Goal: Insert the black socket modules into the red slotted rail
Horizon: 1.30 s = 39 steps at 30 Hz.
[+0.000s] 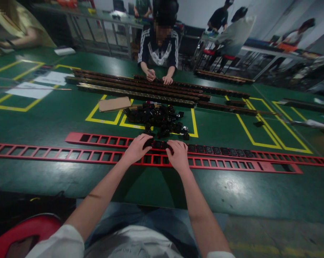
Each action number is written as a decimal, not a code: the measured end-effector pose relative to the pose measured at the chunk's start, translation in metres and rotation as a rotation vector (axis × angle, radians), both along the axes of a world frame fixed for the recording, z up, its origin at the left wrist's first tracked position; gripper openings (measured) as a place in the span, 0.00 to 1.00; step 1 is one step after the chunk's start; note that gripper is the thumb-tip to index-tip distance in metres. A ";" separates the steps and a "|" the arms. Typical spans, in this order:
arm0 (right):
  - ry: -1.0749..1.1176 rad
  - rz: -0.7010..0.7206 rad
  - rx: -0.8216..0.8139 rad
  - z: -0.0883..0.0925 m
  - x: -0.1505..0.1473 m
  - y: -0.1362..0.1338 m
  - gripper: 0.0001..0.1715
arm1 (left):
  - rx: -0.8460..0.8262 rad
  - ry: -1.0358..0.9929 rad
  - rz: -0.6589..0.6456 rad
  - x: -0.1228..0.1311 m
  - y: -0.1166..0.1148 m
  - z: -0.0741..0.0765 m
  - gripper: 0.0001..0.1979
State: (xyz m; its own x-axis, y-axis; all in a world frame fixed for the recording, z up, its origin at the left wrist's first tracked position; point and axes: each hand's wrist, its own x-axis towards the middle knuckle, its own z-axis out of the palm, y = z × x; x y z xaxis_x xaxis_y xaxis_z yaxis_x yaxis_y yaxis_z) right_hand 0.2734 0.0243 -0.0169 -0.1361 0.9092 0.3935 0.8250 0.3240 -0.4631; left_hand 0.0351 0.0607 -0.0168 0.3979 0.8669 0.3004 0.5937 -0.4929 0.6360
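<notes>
Two long red strips with rows of rectangular cut-outs lie side by side across the green table: the far red strip (pixel 97 139) and the near red strip (pixel 57 154). My left hand (pixel 136 147) and my right hand (pixel 178 154) rest on them at the middle, fingers curled down onto black sockets (pixel 158 144) seated in the far strip. More black sockets (pixel 221 150) fill the far strip's slots to the right of my hands. A heap of loose black sockets (pixel 158 119) lies just beyond.
Long dark strips (pixel 140 89) lie stacked further back, where a person (pixel 158 46) across the table works on them. A cardboard sheet (pixel 115 104) lies left of the heap. Yellow floor-tape boxes mark the table. Other people sit at tables behind. A red stool (pixel 22 233) stands at my lower left.
</notes>
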 end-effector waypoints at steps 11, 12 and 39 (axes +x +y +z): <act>-0.009 -0.003 0.004 -0.001 0.001 0.000 0.15 | 0.021 0.081 -0.015 0.001 -0.001 0.003 0.20; -0.009 -0.004 0.002 -0.001 0.001 0.000 0.15 | 0.021 0.086 -0.015 0.001 -0.002 0.004 0.20; -0.019 -0.007 -0.018 0.000 0.001 0.000 0.15 | 0.102 0.099 -0.020 0.002 -0.004 0.006 0.17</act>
